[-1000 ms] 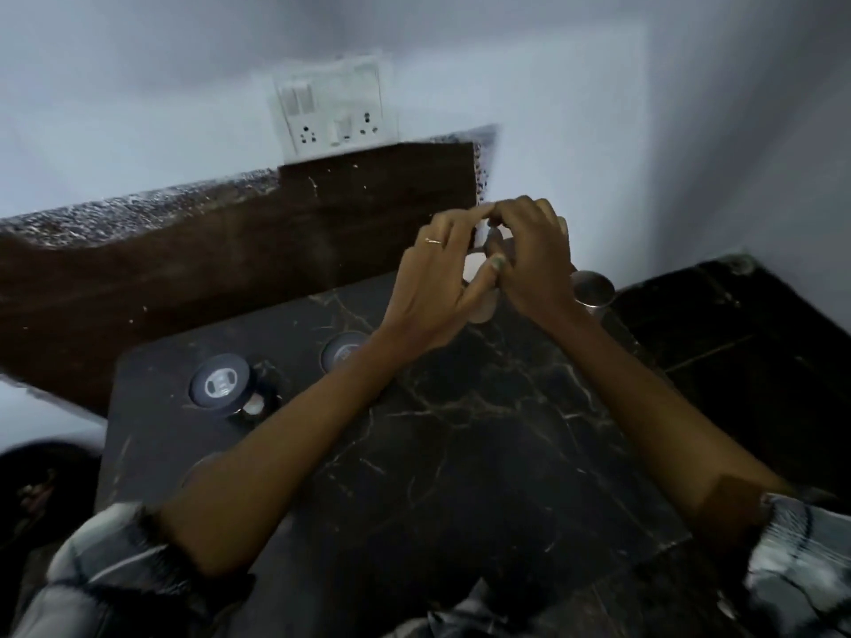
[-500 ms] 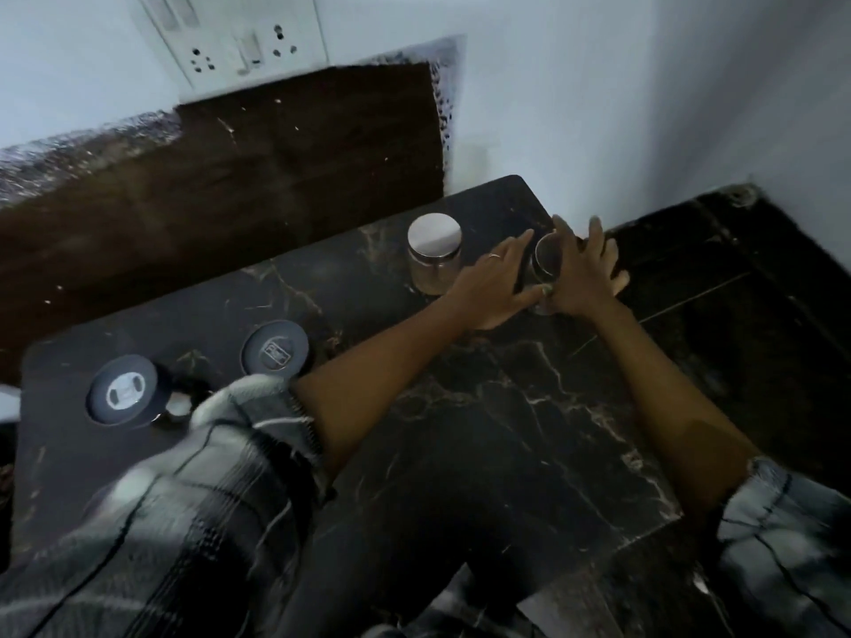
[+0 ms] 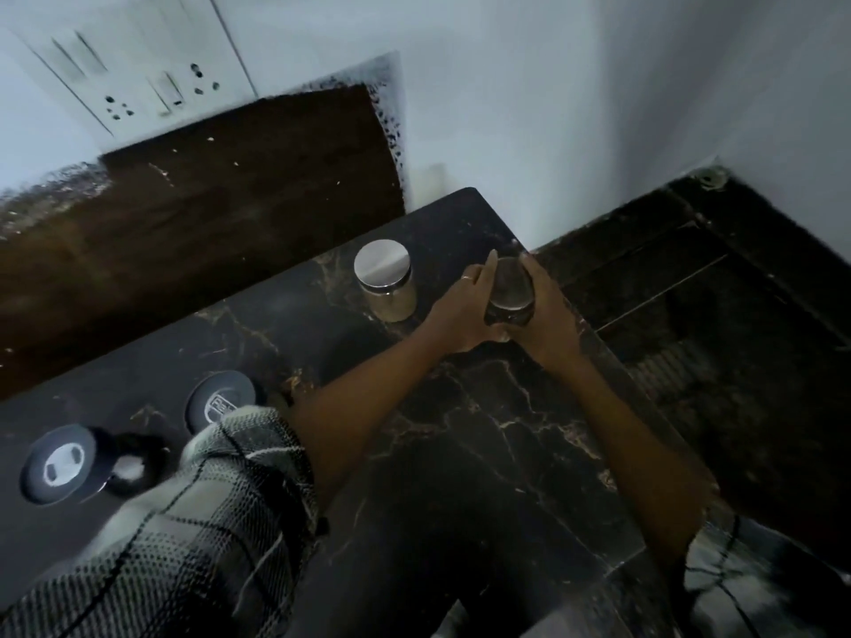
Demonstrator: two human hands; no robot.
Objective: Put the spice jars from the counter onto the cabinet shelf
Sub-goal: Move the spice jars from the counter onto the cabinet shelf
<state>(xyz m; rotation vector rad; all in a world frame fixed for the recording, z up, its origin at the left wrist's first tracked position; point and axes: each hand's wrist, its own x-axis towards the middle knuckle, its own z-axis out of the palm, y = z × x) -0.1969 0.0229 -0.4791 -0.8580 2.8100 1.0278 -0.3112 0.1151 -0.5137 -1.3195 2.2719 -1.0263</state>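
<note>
On the counter's left edge sit two dark-lidded jars, white powder spilled beside the first; mid-counter a silver-lidded spice jar stands upright near the wall, just beside the left hand. Left hand and right hand both wrap a second, dark-contents jar, held tilted between the palms near the counter's right edge
</note>
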